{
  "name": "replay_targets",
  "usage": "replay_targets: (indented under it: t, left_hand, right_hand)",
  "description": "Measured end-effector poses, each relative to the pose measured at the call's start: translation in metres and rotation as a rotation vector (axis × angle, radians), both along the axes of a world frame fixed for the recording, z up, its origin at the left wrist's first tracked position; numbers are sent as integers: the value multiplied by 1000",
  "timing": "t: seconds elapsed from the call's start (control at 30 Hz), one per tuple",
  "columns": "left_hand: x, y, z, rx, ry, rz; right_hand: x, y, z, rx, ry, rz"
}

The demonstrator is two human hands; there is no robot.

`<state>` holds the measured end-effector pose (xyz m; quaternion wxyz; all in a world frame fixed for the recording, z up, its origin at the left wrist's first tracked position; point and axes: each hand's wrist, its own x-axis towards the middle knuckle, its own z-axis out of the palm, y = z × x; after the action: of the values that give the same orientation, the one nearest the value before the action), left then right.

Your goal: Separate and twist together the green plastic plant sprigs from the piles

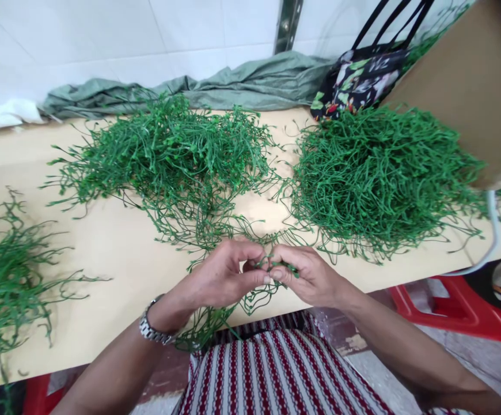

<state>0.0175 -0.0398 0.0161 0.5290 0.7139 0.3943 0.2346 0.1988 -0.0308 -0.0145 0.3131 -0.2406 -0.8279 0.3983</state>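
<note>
My left hand (230, 274), a metal watch on its wrist, is closed in a pinch with thumb and forefinger. Facing it, my right hand (308, 275) is closed as well, and the fingertips of both meet. Thin green stems with small bud-like tips (291, 270) show between the fingers; I cannot tell whether they are real or plastic. More loose green stems (209, 328) hang below my left hand at the table's front edge. Beyond the hands lie a large pile of stems (168, 150) at the back left and a denser pile (375, 178) at the right.
Another heap of stems (4, 282) lies at the table's left end. Green cloth (250, 83) runs along the tiled wall. A flowered bag (363, 80) and a cardboard piece (462, 86) stand at the back right. Below the pale table (116, 253) is a red stool (462, 314).
</note>
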Motion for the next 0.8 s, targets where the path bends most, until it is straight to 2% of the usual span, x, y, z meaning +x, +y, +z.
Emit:
replay_targets:
  t: [0.17,0.27,0.4,0.53,0.6,0.7,0.8]
  left_hand:
    - [1,1,1,15,107,-93]
    - [-2,3,1,-97,12,-50]
    - [-3,3,-5,-214,-242,181]
    - [3,0,-14,-171,-382,366]
    - [6,-2,-18,-127,-401,435]
    - [7,-4,-22,-71,-355,465]
    - [4,-3,-22,22,-208,387]
  right_hand:
    - [7,5,5,30,-138,118]
    - [12,12,11,-12,-175,142]
    - [8,14,15,-38,-84,55]
    - [-6,3,5,-272,28,-107]
    - [-11,-2,1,-335,54,-172]
    - [-11,-5,3,-317,26,-217]
    - [-7,-4,8,-224,-100,-215]
